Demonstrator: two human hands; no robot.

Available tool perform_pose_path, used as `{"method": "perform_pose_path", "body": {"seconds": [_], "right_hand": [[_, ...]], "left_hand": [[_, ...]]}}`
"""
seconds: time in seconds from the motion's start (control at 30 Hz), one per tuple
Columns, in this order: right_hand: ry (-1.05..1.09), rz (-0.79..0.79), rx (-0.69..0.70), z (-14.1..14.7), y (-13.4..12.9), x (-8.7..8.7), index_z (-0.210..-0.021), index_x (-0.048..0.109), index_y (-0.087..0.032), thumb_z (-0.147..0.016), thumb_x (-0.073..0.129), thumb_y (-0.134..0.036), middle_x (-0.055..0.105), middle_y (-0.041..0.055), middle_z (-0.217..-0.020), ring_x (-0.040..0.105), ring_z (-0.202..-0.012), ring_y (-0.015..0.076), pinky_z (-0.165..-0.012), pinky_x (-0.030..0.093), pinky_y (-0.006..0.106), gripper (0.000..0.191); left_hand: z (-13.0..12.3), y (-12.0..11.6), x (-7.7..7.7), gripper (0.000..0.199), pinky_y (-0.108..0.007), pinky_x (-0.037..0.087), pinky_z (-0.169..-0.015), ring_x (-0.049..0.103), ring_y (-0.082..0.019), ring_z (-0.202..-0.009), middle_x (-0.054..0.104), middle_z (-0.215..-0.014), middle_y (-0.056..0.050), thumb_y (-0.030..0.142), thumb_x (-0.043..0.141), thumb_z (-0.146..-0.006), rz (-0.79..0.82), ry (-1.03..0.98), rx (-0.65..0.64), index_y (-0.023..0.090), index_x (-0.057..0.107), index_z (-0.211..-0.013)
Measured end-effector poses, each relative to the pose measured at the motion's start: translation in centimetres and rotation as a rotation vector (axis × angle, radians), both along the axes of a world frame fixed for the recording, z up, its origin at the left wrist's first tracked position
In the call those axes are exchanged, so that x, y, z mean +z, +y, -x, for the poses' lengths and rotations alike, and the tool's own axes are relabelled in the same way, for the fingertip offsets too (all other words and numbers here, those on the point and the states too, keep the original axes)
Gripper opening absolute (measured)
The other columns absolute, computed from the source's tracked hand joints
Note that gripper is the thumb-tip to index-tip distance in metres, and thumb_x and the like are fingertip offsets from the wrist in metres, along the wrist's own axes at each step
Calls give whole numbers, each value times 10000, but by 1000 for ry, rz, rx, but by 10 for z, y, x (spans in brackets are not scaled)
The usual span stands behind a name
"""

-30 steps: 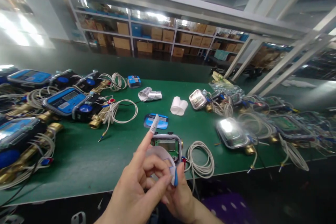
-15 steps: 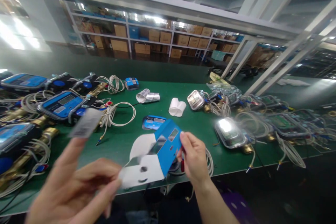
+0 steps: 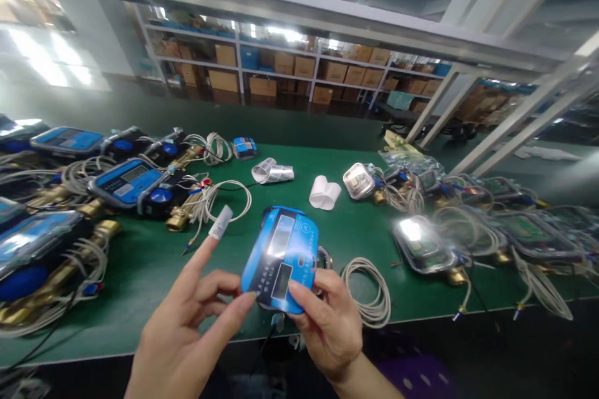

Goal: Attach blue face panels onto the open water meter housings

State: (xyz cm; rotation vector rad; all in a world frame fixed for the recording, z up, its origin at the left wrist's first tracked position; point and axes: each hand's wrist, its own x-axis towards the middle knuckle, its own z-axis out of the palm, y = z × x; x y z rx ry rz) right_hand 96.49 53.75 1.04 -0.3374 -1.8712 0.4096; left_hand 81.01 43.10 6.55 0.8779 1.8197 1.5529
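The left hand [image 3: 187,318] has thumb and curled fingers pinched lightly on the lower-left corner of a thin, glossy blue plastic faceplate sheet with a black band [image 3: 292,246], its index finger stretched away with a small white printed sticker [image 3: 220,223] on the tip; the right hand [image 3: 330,321] clasps the lower-right part, thumb flat on the face and fingers underneath. With only corner and edge held, uneven pressure from the two sides could bow the sheet or let it slip, and the right thumb, pressing near the lower window, might smudge it. The raised sticker could catch on the sheet or crease if that index finger curls in. The sheet lies between both hands, to the right of the left one and just up and left of the right one, tilted above the green surface [image 3: 360,230] and covering most of what is behind it. Just beside the right hand, a coiled pale-grey cable [image 3: 367,293] could snag a finger passing low. Farther off, a curled white paper strip [image 3: 324,192] and a rolled silvery translucent strip [image 3: 272,171] rest apart from both hands.
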Motion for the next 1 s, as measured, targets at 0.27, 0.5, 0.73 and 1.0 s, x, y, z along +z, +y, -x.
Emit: {"method": "perform_pose_path", "body": {"seconds": [0.27, 0.5, 0.73, 1.0], "right_hand": [[-183, 460, 203, -5, 15, 1, -1479, 345, -302, -790, 768, -446, 614, 110, -1239, 639, -1051, 252, -912, 540, 413, 821], [-94, 726, 156, -11, 36, 13, -1106, 665, -223, -898, 627, -298, 641, 58, -1022, 644, -901, 176, -744, 532, 271, 225], [-166, 831, 101, -20, 40, 25, -923, 702, -195, -850, 660, -309, 649, 22, -837, 603, -747, 145, -656, 479, 238, 141], [-173, 1150, 179, -37, 36, 28, -921, 656, -165, -765, 745, -409, 548, -43, -563, 518, -478, 112, -465, 408, 221, 302]], "left_hand": [[-5, 23, -2, 608, -216, 473, -507, 539, -120, -532, 607, -746, 57, 345, 659, -832, -171, 84, 28, 303, 362, -1361], [6, 23, -1, 677, -207, 426, -459, 498, -118, -516, 587, -677, 60, 369, 692, -802, -136, -53, -94, 282, 350, -1379], [16, 28, 1, 669, -171, 396, -407, 464, -86, -479, 541, -672, 47, 378, 744, -785, -135, -257, -215, 217, 415, -1345], [27, 37, -12, 616, -175, 373, -431, 445, -84, -513, 536, -707, 30, 370, 657, -870, -97, -93, -374, 212, 387, -1400]]}}
